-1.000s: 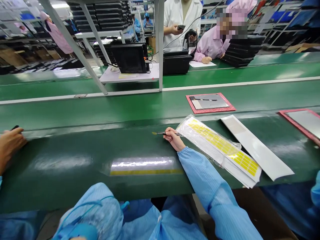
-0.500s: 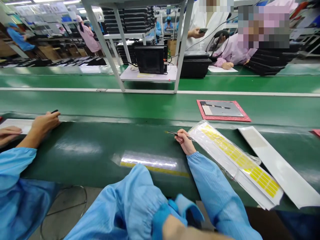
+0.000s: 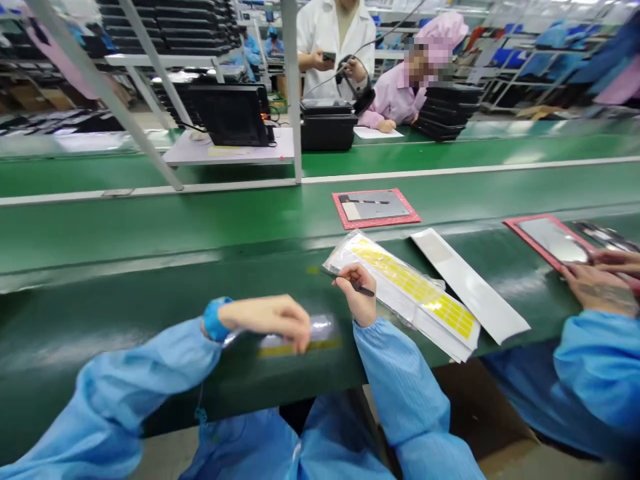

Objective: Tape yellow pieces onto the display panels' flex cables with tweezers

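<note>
My right hand (image 3: pixel 357 295) grips slim dark tweezers (image 3: pixel 364 288) and rests on the belt beside a clear bag of yellow label sheets (image 3: pixel 400 283). My left hand (image 3: pixel 270 320), with a blue wrist strap (image 3: pixel 214 320), reaches across, its fingertips at a clear film strip with a yellow edge (image 3: pixel 300 343). That hand blurs, so any grip on the film is hidden. A small yellow speck (image 3: pixel 313 270) lies on the green belt (image 3: pixel 150 267) above the film.
A long white strip (image 3: pixel 470 283) lies right of the bag. Behind it is a red-bordered mat holding a panel (image 3: pixel 375 208). A co-worker's hands (image 3: pixel 597 283) work at the right beside another red-framed panel (image 3: pixel 550 240). Posts of a metal rack (image 3: pixel 295 87) stand beyond the belt.
My left hand has come up from near my body to over the film strip. The tweezers have turned in my right hand, and the view has swung.
</note>
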Tool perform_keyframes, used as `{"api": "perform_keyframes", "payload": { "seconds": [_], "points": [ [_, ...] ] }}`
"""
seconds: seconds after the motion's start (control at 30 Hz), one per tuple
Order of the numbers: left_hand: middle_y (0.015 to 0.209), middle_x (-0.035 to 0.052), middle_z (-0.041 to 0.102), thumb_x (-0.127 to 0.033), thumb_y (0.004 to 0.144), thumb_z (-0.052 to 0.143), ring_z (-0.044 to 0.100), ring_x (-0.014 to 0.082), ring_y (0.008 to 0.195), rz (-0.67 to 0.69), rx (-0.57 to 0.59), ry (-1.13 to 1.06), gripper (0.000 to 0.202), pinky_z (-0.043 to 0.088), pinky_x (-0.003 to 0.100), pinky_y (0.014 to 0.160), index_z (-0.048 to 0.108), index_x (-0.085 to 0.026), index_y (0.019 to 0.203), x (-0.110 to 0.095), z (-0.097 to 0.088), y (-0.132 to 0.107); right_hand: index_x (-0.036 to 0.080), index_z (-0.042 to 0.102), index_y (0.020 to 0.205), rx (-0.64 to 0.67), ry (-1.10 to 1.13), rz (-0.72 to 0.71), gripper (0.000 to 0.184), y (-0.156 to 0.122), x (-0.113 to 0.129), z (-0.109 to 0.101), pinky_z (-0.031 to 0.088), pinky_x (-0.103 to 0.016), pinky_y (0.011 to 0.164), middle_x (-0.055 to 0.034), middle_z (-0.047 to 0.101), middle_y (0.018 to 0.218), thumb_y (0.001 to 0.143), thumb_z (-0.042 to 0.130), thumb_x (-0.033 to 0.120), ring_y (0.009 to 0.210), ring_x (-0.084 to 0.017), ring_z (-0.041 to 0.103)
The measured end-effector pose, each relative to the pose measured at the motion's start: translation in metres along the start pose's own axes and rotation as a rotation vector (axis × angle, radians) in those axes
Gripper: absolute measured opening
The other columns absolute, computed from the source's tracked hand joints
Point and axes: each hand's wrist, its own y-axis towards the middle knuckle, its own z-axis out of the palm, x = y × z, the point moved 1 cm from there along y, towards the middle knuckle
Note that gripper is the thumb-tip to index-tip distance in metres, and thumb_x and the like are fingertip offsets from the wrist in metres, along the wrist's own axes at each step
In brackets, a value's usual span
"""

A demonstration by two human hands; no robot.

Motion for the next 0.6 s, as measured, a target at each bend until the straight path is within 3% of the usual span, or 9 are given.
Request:
{"api": "perform_keyframes", "payload": {
  "seconds": [0.03, 0.07, 0.13, 0.23, 0.3, 0.43, 0.53, 0.6],
  "points": [
    [0.072, 0.0046, 0.068, -0.055, 0.076, 0.077, 0.065, 0.0180, 0.069, -0.080, -0.300, -0.005, 0.040, 0.051, 0.027, 0.062, 0.070, -0.016, 0.074, 0.001, -0.025, 0.007, 0.021, 0.061, 0.070, -0.055, -0.031, -0.002, 0.009, -0.010, 0.001, -0.012, 0.046, -0.028, 0.058, 0.0007, 0.063, 0.061, 0.067, 0.069, 0.023, 0.058, -0.016, 0.063],
    [0.072, 0.0030, 0.066, -0.050, 0.076, 0.078, 0.064, 0.0162, 0.070, -0.102, -0.492, 0.001, 0.036, 0.049, 0.024, 0.060, 0.070, -0.015, 0.077, 0.001, -0.051, 0.015, 0.021, 0.061, 0.070, -0.111, -0.068, -0.003, 0.009, -0.022, 0.001, -0.024, 0.046, -0.027, 0.058, 0.0004, 0.063, 0.061, 0.067, 0.069, 0.023, 0.058, -0.017, 0.063],
    [0.075, 0.0005, 0.063, -0.042, 0.085, 0.071, 0.062, 0.0126, 0.071, -0.118, -0.723, 0.002, 0.027, 0.048, 0.021, 0.061, 0.068, -0.015, 0.088, -0.001, -0.101, 0.039, 0.020, 0.061, 0.070, -0.206, -0.151, -0.021, 0.009, -0.048, -0.002, -0.047, 0.047, -0.028, 0.058, 0.0001, 0.064, 0.061, 0.069, 0.068, 0.024, 0.057, -0.017, 0.063],
    [0.093, 0.0037, 0.064, -0.036, 0.095, 0.063, 0.063, 0.0140, 0.078, -0.201, -0.899, -0.025, 0.025, 0.054, 0.028, 0.068, 0.064, -0.013, 0.104, -0.004, -0.157, 0.094, 0.019, 0.060, 0.072, -0.345, -0.266, -0.040, 0.010, -0.090, -0.009, -0.072, 0.048, -0.026, 0.056, -0.0001, 0.063, 0.061, 0.075, 0.066, 0.027, 0.057, -0.016, 0.062],
    [0.107, 0.0070, 0.064, -0.037, 0.097, 0.063, 0.064, 0.0172, 0.088, -0.249, -0.944, -0.050, 0.029, 0.057, 0.034, 0.076, 0.061, -0.014, 0.114, -0.005, -0.175, 0.134, 0.019, 0.060, 0.073, -0.473, -0.342, -0.059, 0.010, -0.114, -0.017, -0.081, 0.048, -0.024, 0.054, 0.0006, 0.062, 0.063, 0.076, 0.067, 0.026, 0.056, -0.015, 0.060],
    [0.119, 0.0098, 0.062, -0.038, 0.096, 0.064, 0.064, 0.0211, 0.099, -0.291, -1.002, -0.074, 0.035, 0.058, 0.040, 0.084, 0.059, -0.015, 0.123, -0.002, -0.188, 0.197, 0.018, 0.061, 0.072, -0.640, -0.510, -0.191, 0.012, -0.139, -0.034, -0.081, 0.046, -0.021, 0.050, 0.0012, 0.061, 0.063, 0.080, 0.066, 0.024, 0.053, -0.012, 0.058],
    [0.121, 0.0105, 0.061, -0.038, 0.096, 0.064, 0.064, 0.0223, 0.102, -0.300, -1.053, -0.065, 0.036, 0.057, 0.041, 0.086, 0.059, -0.015, 0.124, 0.002, -0.193, 0.221, 0.018, 0.061, 0.073, -0.696, -0.667, -0.304, 0.011, -0.142, -0.043, -0.075, 0.044, -0.019, 0.050, 0.0018, 0.061, 0.065, 0.081, 0.065, 0.022, 0.051, -0.010, 0.054],
    [0.123, 0.0106, 0.060, -0.037, 0.096, 0.064, 0.063, 0.0230, 0.104, -0.292, -1.075, -0.054, 0.037, 0.056, 0.042, 0.088, 0.059, -0.015, 0.124, 0.003, -0.198, 0.225, 0.019, 0.061, 0.073, -0.705, -0.729, -0.325, 0.010, -0.142, -0.045, -0.074, 0.044, -0.019, 0.050, 0.0024, 0.059, 0.064, 0.082, 0.064, 0.021, 0.051, -0.009, 0.053]
  ]
}}
